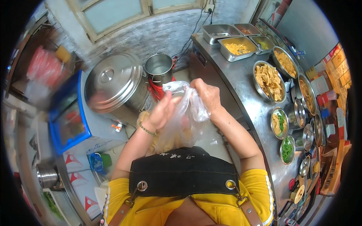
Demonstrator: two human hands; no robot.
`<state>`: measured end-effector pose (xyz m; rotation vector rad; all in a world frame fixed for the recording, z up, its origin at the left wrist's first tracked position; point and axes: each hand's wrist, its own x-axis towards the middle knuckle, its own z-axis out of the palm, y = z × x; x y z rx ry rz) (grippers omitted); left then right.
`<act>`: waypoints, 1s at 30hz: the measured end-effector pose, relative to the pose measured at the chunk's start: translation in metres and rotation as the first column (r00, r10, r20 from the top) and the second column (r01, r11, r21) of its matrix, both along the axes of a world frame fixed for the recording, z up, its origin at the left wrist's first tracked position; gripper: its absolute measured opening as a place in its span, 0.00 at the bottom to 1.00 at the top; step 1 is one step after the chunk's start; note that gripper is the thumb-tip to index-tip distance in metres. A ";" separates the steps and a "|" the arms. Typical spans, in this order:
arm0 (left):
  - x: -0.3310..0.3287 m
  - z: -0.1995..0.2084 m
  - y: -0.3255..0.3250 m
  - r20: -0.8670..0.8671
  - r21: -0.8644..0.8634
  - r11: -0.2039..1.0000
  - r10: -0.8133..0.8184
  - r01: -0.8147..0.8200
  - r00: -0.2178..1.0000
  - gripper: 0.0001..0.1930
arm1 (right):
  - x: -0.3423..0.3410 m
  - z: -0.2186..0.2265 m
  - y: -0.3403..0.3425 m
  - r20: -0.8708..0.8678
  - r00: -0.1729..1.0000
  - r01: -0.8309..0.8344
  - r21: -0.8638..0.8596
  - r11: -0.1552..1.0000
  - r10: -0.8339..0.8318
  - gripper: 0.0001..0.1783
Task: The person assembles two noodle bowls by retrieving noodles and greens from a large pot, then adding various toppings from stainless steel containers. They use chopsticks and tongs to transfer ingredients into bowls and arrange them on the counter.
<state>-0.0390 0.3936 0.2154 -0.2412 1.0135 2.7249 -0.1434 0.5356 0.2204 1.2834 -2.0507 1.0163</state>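
Black apron [183, 176] over a yellow top [154, 211] fills the foreground. Beyond it hangs a clear plastic bag [180, 126], between both hands. Fingers of the right hand [206, 95] curl tight, gripping its bunched top; the left hand [161, 112] is loosely open against its side, fingertips partly hidden. Farther off: a steel counter [238, 87] bearing food-filled bowls [262, 95], a lidded pot [113, 77] and a smaller open pot [160, 67].

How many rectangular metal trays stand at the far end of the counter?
4, on the steel counter: back-left tray, back-right tray, front-left tray and front-right tray. All four show clearly; no other one is visible there.
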 end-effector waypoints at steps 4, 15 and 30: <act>-0.011 0.002 -0.034 -0.174 -0.302 0.951 0.013 -0.066 0.985 0.31 | 0.018 0.008 -0.013 0.050 0.971 -0.237 0.068 0.969 0.234 0.14; -0.013 0.091 -0.055 -0.271 0.067 0.929 0.369 -0.365 0.889 0.26 | 0.023 0.082 -0.014 0.266 0.801 -0.548 -0.034 0.836 0.536 0.16; 0.022 0.006 -0.100 -0.022 -0.280 0.830 0.497 -0.482 0.867 0.23 | 0.015 0.013 0.102 0.747 0.665 -0.223 0.205 0.953 -0.005 0.22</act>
